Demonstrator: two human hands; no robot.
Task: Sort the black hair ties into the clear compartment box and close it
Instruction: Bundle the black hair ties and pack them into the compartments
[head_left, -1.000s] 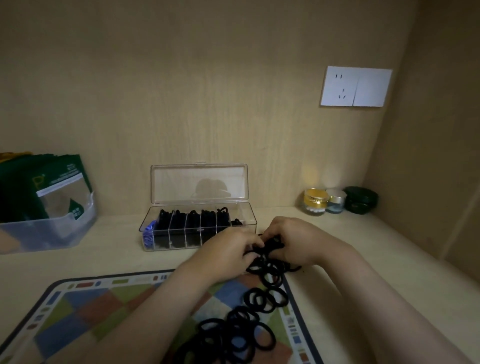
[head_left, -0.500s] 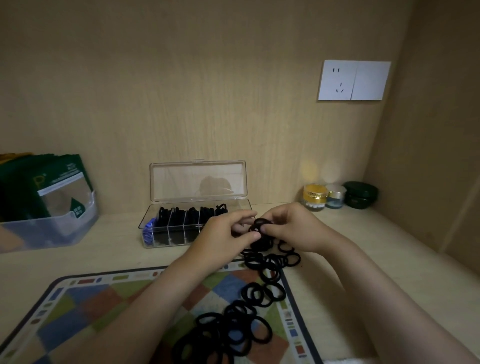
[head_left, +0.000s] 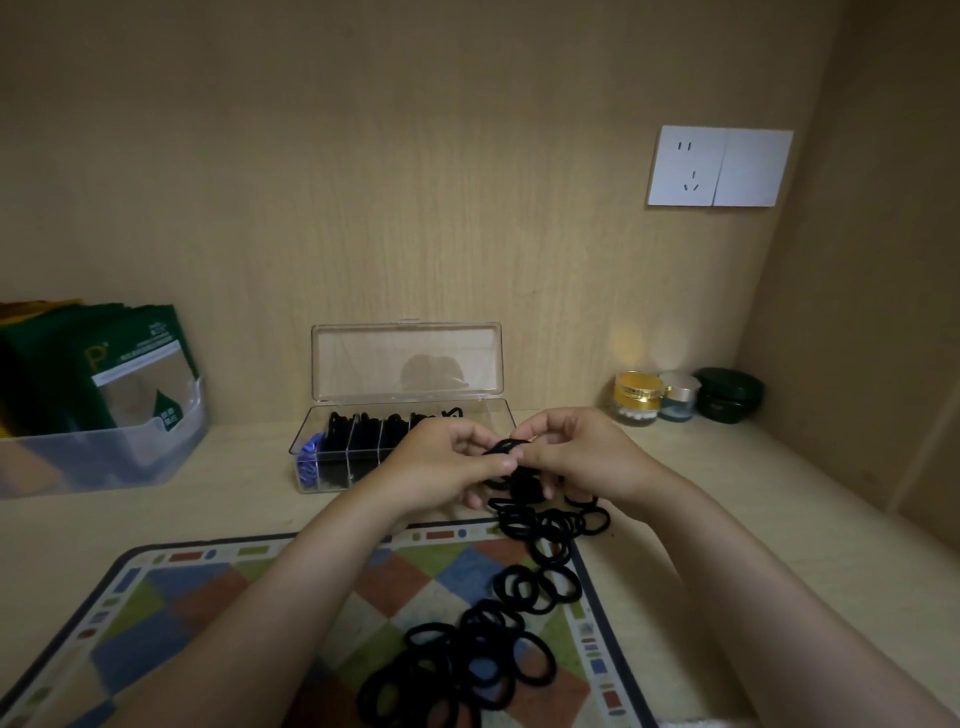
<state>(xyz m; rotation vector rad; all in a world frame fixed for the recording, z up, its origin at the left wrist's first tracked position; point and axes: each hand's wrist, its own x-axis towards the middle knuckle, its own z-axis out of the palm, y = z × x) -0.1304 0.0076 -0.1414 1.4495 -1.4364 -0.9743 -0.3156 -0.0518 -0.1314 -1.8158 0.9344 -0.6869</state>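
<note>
Nearest, a patchwork-printed mat (head_left: 208, 623) with a dark border lies on the pale wood-grain counter (head_left: 753, 545), its near edge cut off by the frame. A loose trail of black hair ties (head_left: 467, 670), soft matte loops, runs from the mat's lower middle past its far right corner onto bare counter; they overlap too much to count. Above the far end of that trail the left hand (head_left: 441, 462) and right hand (head_left: 582, 457) meet, fingertips curled to pinch one raised tie (head_left: 506, 446) between them; a dark clump beneath is partly hidden by the fingers. Behind the hands stands the clear compartment box (head_left: 332, 470) of hard plastic, its lid (head_left: 405, 364) upright; the left hand covers its right part. The visible cells hold black ties, the leftmost something blue (head_left: 309, 460). Farther left a translucent bin (head_left: 104, 457) holds green packets (head_left: 78, 374); to the right, three small jars (head_left: 675, 397) sit in the dim corner. A white socket plate (head_left: 719, 166) is on the wooden back wall.
</note>
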